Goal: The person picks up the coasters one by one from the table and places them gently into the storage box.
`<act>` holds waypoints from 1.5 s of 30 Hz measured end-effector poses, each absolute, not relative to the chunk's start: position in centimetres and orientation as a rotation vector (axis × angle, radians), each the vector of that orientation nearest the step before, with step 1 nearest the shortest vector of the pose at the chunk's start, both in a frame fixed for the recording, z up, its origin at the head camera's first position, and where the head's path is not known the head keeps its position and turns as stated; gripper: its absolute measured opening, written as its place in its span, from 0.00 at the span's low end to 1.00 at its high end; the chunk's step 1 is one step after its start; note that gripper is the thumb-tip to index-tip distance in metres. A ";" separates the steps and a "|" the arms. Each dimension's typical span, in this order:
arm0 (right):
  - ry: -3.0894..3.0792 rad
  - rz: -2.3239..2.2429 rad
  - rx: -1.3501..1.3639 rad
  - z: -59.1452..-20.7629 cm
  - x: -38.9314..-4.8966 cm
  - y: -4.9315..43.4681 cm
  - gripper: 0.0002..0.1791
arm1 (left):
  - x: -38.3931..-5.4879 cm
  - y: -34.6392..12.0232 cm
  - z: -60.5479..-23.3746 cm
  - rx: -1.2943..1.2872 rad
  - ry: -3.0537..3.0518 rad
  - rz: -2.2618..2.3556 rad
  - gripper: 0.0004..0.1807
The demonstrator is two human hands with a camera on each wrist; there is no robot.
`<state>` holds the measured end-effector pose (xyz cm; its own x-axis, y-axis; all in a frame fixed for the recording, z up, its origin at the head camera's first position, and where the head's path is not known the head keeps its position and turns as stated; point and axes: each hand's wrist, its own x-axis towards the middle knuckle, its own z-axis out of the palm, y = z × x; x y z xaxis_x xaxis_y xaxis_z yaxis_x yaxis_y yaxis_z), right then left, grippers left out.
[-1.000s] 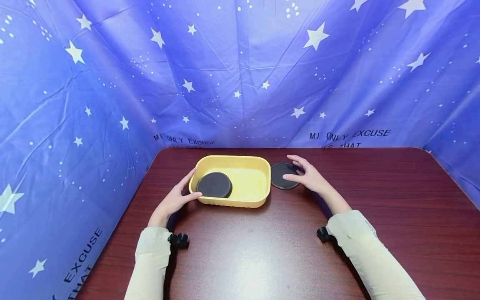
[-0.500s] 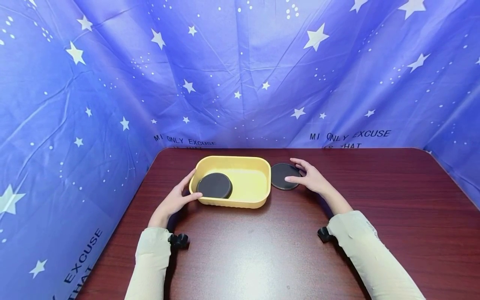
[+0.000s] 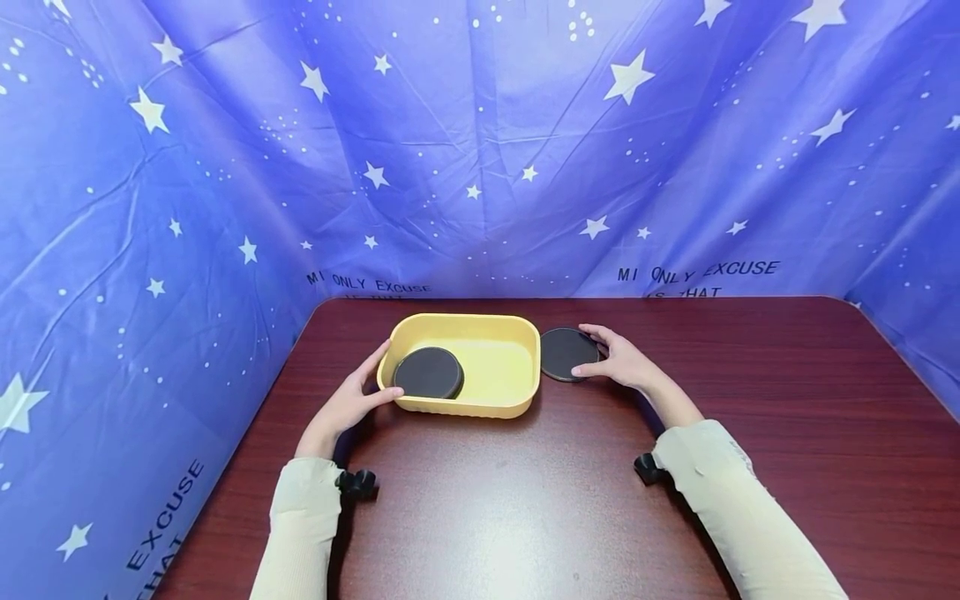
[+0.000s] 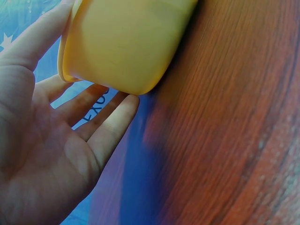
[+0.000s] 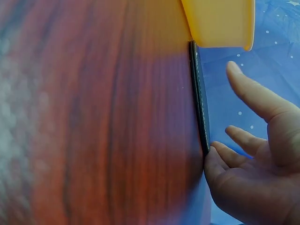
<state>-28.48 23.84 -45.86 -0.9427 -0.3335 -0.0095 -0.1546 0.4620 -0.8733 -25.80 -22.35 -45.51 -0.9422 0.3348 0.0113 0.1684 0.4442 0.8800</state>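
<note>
In the head view a yellow oblong plastic basket [image 3: 498,375] stands at the back of the table. Inside its left end lies a round black coaster [image 3: 429,372], with a thick edge showing at its right. My left hand [image 3: 352,404] spans the basket's left end, thumb at the near rim and straight fingers along the outside. A second round black coaster [image 3: 567,353] lies flat beside the basket's right end. Around its right side is my right hand [image 3: 626,364], thumb over its near part. The right wrist view shows the stitched coaster edge [image 5: 200,98] against the lower fingers, the thumb standing apart.
The dark red wood-grain table [image 3: 480,500] extends toward me and to the right. A blue curtain with white stars [image 3: 480,150] hangs behind it and along the left. Black wrist cameras [image 3: 357,483] sit under both sleeves.
My right hand has drawn slightly back and lower, so its fingers now lie at the coaster's right edge instead of above it. The left hand, basket and both coasters have stayed in place.
</note>
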 end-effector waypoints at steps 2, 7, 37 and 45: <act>2.560 -1.438 -0.428 -45.8 -28.4 23.9 0.49 | -25.8 -22.2 -45.5 0.445 2.523 1.510 0.47; 2.727 -1.216 -0.411 -45.7 -28.3 23.6 0.51 | -25.8 -22.2 -45.4 0.429 2.530 1.493 0.47; 2.549 -1.572 -0.142 -44.0 -27.5 25.3 0.31 | -25.6 -22.1 -45.2 0.390 2.519 1.494 0.48; 2.330 -1.825 -0.051 -43.5 -26.6 25.7 0.30 | -25.5 -22.0 -45.2 0.392 2.521 1.488 0.48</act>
